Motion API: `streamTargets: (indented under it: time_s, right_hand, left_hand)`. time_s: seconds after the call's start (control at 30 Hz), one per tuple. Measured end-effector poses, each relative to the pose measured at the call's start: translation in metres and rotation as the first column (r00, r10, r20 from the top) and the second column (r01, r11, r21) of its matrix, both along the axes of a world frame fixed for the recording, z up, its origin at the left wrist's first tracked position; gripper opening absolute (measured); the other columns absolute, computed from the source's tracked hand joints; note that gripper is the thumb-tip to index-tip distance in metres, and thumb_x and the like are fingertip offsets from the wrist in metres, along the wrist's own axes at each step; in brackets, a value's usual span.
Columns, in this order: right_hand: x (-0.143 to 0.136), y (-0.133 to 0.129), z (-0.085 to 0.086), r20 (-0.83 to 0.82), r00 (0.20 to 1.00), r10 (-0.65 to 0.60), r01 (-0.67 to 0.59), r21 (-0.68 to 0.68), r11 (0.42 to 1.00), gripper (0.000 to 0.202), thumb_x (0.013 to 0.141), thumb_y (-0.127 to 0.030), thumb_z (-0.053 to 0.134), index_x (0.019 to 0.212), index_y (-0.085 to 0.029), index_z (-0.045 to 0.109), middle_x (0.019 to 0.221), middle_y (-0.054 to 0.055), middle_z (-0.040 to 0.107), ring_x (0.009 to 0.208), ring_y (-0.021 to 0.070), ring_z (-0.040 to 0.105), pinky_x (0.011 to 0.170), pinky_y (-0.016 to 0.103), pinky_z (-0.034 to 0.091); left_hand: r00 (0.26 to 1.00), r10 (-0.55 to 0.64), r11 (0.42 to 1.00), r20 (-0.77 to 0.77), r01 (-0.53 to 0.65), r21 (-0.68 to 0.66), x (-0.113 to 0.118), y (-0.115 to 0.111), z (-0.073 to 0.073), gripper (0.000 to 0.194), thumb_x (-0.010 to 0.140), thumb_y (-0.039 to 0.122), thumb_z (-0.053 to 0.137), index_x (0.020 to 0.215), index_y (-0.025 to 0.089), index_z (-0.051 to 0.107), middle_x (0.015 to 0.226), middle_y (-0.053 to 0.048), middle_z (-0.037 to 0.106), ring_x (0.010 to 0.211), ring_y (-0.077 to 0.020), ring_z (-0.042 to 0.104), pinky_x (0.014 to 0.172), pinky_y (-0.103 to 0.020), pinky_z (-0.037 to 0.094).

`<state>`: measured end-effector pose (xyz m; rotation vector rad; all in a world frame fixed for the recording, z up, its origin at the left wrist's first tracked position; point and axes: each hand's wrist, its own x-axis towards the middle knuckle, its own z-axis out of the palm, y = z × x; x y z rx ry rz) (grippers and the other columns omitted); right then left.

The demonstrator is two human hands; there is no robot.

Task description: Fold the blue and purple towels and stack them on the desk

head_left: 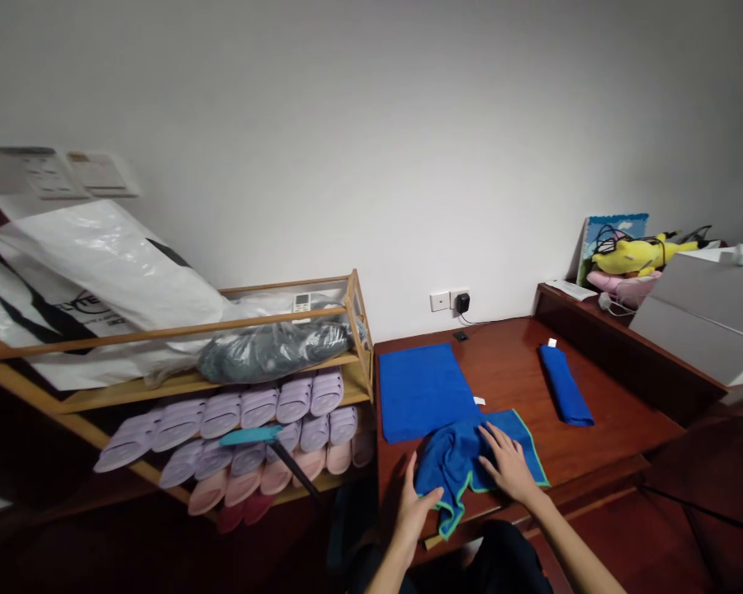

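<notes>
A crumpled blue cloth with a green hem (455,464) lies at the near edge of a dark red wooden table (513,371). My right hand (506,464) rests flat on it with fingers spread. My left hand (416,505) touches the cloth's left edge, fingers apart. Just behind lies a flat folded blue towel (422,389). A rolled blue towel (565,384) lies farther right on the table.
A wooden shoe rack (235,388) with several purple and pink slippers (266,429) stands at the left, bags on top. A wall socket with a charger (461,302) is behind the table. A yellow plush toy (635,254) and grey boxes (699,318) sit at the right.
</notes>
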<state>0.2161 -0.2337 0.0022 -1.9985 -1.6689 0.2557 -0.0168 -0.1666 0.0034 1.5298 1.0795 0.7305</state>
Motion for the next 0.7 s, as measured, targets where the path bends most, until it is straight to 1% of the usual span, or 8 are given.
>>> streamTargets:
  time_s: [0.1, 0.17, 0.23, 0.3, 0.4, 0.5, 0.6, 0.7]
  right_hand:
    - [0.02, -0.028, -0.023, 0.167, 0.985, 0.035, -0.015, -0.118, 0.993, 0.06, 0.087, -0.054, 0.033, 0.144, -0.037, 0.019, 0.152, 0.004, 0.023, 0.14, 0.0254, 0.018, 0.106, 0.055, 0.024]
    - [0.023, -0.046, -0.034, 0.199, 0.977, 0.077, -0.049, -0.141, 0.989, 0.066, 0.086, -0.056, 0.033, 0.145, -0.037, 0.011, 0.154, 0.003, 0.017, 0.141, 0.0252, 0.014, 0.107, 0.055, 0.023]
    - [0.02, -0.058, -0.037, 0.225, 0.971, 0.085, -0.051, -0.153, 0.987, 0.071, 0.084, -0.059, 0.037, 0.145, -0.035, 0.012, 0.154, 0.005, 0.018, 0.14, 0.0281, 0.014, 0.106, 0.057, 0.023]
    - [0.01, -0.062, -0.033, 0.26, 0.963, 0.063, -0.026, -0.14, 0.99, 0.076, 0.08, -0.06, 0.042, 0.146, -0.032, 0.015, 0.153, 0.008, 0.021, 0.14, 0.0317, 0.013, 0.105, 0.059, 0.021]
    - [-0.018, -0.05, -0.022, 0.293, 0.951, 0.098, -0.063, -0.128, 0.99, 0.095, 0.07, -0.058, 0.057, 0.146, -0.029, 0.009, 0.154, 0.01, 0.013, 0.14, 0.0358, 0.006, 0.106, 0.06, 0.019]
    - [-0.049, -0.032, -0.019, 0.308, 0.933, 0.185, -0.131, -0.188, 0.974, 0.107, 0.062, -0.039, 0.07, 0.146, -0.033, 0.004, 0.154, 0.01, 0.014, 0.139, 0.0385, 0.012, 0.105, 0.06, 0.021]
    - [-0.063, -0.024, -0.02, 0.309, 0.923, 0.231, -0.182, -0.179, 0.967, 0.091, 0.07, -0.016, 0.057, 0.145, -0.037, 0.01, 0.148, 0.009, 0.033, 0.134, 0.0358, 0.028, 0.103, 0.058, 0.026]
    - [-0.06, -0.028, -0.017, 0.199, 0.927, 0.317, -0.286, -0.169, 0.943, 0.088, 0.068, -0.007, 0.047, 0.144, -0.039, 0.016, 0.141, 0.005, 0.045, 0.128, 0.0304, 0.038, 0.104, 0.053, 0.028]
  left_hand:
    - [0.916, 0.153, 0.959, 0.371, -0.046, -0.281, -0.01, 0.005, -0.003, 0.09, 0.052, 0.033, 0.081, 0.133, 0.021, 0.045, 0.12, -0.012, 0.062, 0.107, -0.0281, 0.06, 0.092, -0.035, 0.046]
    - [0.888, 0.229, 0.917, 0.399, -0.059, -0.394, -0.017, 0.006, 0.001, 0.082, 0.05, 0.03, 0.081, 0.126, 0.021, 0.052, 0.106, -0.01, 0.068, 0.096, -0.0268, 0.064, 0.085, -0.035, 0.049]
    - [0.884, 0.281, 0.883, 0.373, -0.085, -0.462, -0.024, 0.007, 0.007, 0.07, 0.054, 0.028, 0.077, 0.121, 0.022, 0.055, 0.097, -0.007, 0.069, 0.086, -0.0228, 0.066, 0.076, -0.031, 0.05]
    - [0.872, 0.31, 0.87, 0.378, -0.099, -0.484, -0.03, 0.008, 0.014, 0.059, 0.059, 0.026, 0.073, 0.116, 0.022, 0.058, 0.091, -0.004, 0.069, 0.081, -0.0187, 0.066, 0.07, -0.026, 0.049]
    - [0.826, 0.337, 0.875, 0.452, -0.098, -0.473, -0.034, 0.012, 0.028, 0.048, 0.059, 0.023, 0.074, 0.106, 0.021, 0.062, 0.086, -0.002, 0.068, 0.08, -0.0162, 0.065, 0.072, -0.023, 0.048]
    - [0.781, 0.381, 0.856, 0.495, -0.094, -0.509, -0.033, 0.017, 0.045, 0.04, 0.059, 0.018, 0.077, 0.097, 0.02, 0.064, 0.084, -0.002, 0.069, 0.082, -0.017, 0.066, 0.075, -0.024, 0.05]
    - [0.745, 0.44, 0.792, 0.502, -0.057, -0.608, -0.03, 0.027, 0.064, 0.027, 0.064, 0.009, 0.073, 0.088, 0.017, 0.064, 0.083, -0.005, 0.069, 0.075, -0.0181, 0.067, 0.069, -0.027, 0.054]
    - [0.705, 0.512, 0.734, 0.49, -0.062, -0.677, -0.026, 0.044, 0.078, 0.016, 0.07, 0.0, 0.065, 0.077, 0.014, 0.063, 0.079, -0.006, 0.069, 0.069, -0.0157, 0.066, 0.065, -0.025, 0.055]
